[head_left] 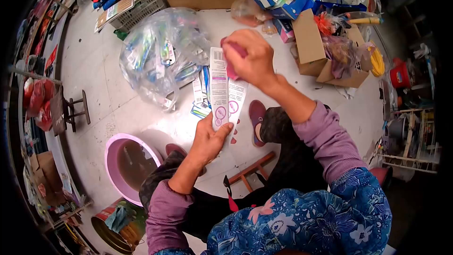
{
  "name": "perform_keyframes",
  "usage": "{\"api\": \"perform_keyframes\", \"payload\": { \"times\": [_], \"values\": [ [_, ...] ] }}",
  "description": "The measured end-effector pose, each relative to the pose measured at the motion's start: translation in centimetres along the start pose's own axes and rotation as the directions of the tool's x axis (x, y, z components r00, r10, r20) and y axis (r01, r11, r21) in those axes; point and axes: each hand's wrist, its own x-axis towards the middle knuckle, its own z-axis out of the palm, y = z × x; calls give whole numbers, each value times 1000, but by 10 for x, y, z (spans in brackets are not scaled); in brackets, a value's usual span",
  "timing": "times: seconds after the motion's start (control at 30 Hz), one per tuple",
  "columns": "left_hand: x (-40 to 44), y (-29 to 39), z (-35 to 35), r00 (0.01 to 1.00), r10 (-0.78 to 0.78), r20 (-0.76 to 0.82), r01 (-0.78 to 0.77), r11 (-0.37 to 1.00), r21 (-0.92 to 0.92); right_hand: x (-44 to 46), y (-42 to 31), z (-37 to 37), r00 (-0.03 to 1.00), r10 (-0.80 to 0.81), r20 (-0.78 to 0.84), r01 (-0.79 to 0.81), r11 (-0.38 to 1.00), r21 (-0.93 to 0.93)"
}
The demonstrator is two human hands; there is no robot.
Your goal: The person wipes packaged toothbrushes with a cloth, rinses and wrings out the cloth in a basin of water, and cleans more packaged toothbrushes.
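Note:
My left hand (207, 140) grips the lower end of some long white printed cards (219, 82), thumb on top. One card shows a barcode at its upper end and purple circles lower down. In my right hand (252, 59) is a bunched pink cloth (232, 56), at the upper end of the cards. The fingers are closed round the cloth. Blue and green packets (202, 92) lie on the floor just left of and behind the cards.
A clear bag of packets (163, 52) lies at upper left. The pink basin (111, 160) holds murky water. A metal tin (130, 236) stands below it. Open cardboard boxes (309, 42) stand at upper right. Black shelving (52, 80) runs along the left.

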Motion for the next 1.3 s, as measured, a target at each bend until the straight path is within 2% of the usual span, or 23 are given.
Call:
{"api": "perform_keyframes", "payload": {
  "times": [0.03, 0.1, 0.17, 0.2, 0.23, 0.27, 0.3, 0.37, 0.43, 0.47, 0.53, 0.57, 0.63, 0.77, 0.8, 0.83, 0.87, 0.9, 0.97, 1.03, 1.1, 1.23, 1.3],
  "values": [
    [4, 0, 1, 1000, 19, -22, -17, 998, 59, -3, -6, -3, 998, -63, -27, 64, 997, 53],
    [12, 0, 0, 999, 24, -28, -22, 998, 52, -19, -34, 2, 966, -254, 50, 231, 931, 281],
    [12, -12, -10, 1000, -1, 29, -7, 958, 286, -30, -46, -5, 847, -420, 325, 384, 907, 172],
    [5, -5, -2, 999, -21, -32, 25, 991, 135, -28, -38, -1, 850, -417, 321, 380, 909, 172],
    [0, -6, 0, 999, -36, -29, 39, 994, 104, -22, -22, 7, 931, -293, 218, 271, 954, 127],
    [-3, -8, -3, 999, -32, 20, 29, 987, 155, -12, -6, 14, 980, -166, 108, 156, 983, 98],
    [-3, -9, -5, 997, -26, 68, 12, 978, 206, -2, 8, 11, 995, -68, 76, 64, 997, 51],
    [-5, -6, -5, 999, -10, 48, 1, 982, 189, 4, 33, 7, 990, 140, 10, -139, 990, -8],
    [-5, -3, -7, 1000, 2, 26, -6, 985, 170, 5, 44, 1, 932, 360, -47, -358, 932, 61],
    [-3, -1, -11, 999, -33, -29, 35, 995, 89, 6, 40, 0, 933, 358, -46, -355, 933, 64],
    [3, 2, -16, 987, -64, -144, 60, 998, -33, 5, 19, -8, 965, 256, -61, -243, 956, 166],
    [6, 3, -16, 987, -61, -151, 56, 998, -37, 0, 0, -8, 972, 233, 23, -230, 936, 266],
    [9, 6, -17, 981, -90, -172, 34, 954, -299, -16, -18, -1, 982, 14, 188, -61, 966, 249],
    [6, 9, -19, 975, -100, -198, 7, 907, -420, -34, -20, 12, 954, 90, 286, -135, 981, 141],
    [7, 7, -19, 968, -98, -230, -9, 907, -422, -31, -11, 12, 861, 337, 380, -424, 889, 172],
    [9, 6, -22, 967, -92, -239, -20, 904, -427, -27, -4, 10, 692, 542, 476, -677, 717, 167],
    [11, 6, -25, 956, -85, -281, -51, 894, -445, -20, -4, 3, 543, 598, 590, -793, 595, 127],
    [13, 7, -28, 944, -79, -320, -81, 885, -459, -21, -7, 4, 545, 595, 591, -792, 597, 129],
    [16, 4, -30, 932, -73, -355, -96, 895, -436, -32, -19, 1, 350, 450, 821, -920, 330, 211],
    [24, -9, -28, 890, 38, -453, -260, 860, -439, -41, -35, 5, 372, 293, 881, -879, 417, 233],
    [17, -2, -23, 903, 19, -428, -206, 896, -394, -48, -41, 10, 297, 181, 938, -873, 450, 189],
    [13, -5, -19, 937, 49, -346, -213, 866, -453, -50, -40, 11, 215, 179, 960, -843, 531, 89],
    [13, -4, -17, 952, 51, -303, -200, 851, -486, -52, -45, 9, 280, 153, 948, -931, 286, 228]
  ]
}}
